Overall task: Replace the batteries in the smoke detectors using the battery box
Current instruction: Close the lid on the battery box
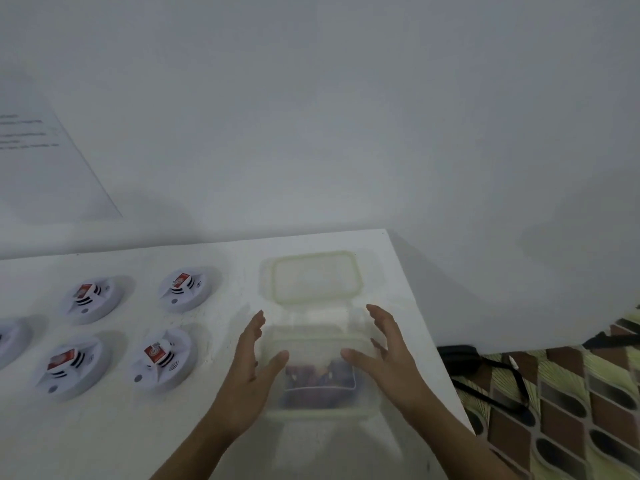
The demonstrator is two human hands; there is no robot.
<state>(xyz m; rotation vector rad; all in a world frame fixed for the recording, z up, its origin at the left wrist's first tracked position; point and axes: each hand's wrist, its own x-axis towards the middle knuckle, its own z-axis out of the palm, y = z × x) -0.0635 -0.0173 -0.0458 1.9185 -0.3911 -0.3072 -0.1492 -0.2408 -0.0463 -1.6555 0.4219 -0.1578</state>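
Note:
A clear plastic battery box point(311, 407) with a yellowish rim stands on the white table point(121, 445), with dark batteries point(313, 374) blurred inside. Its lid point(313, 277) lies flat just behind it. My left hand point(251, 368) is at the box's left side and my right hand point(384, 355) at its right side, both with straight spread fingers; touching or apart is unclear. Left of the box lie several white round smoke detectors, such as the nearest one point(162, 358) and one behind it point(185, 287), each with a red-and-white battery showing on top.
The table's right edge point(433, 327) runs just right of the box. Beyond it a black strap and device point(485, 368) lie on a patterned fabric point(571, 403). A printed sheet point(41, 157) is on the white wall at the left.

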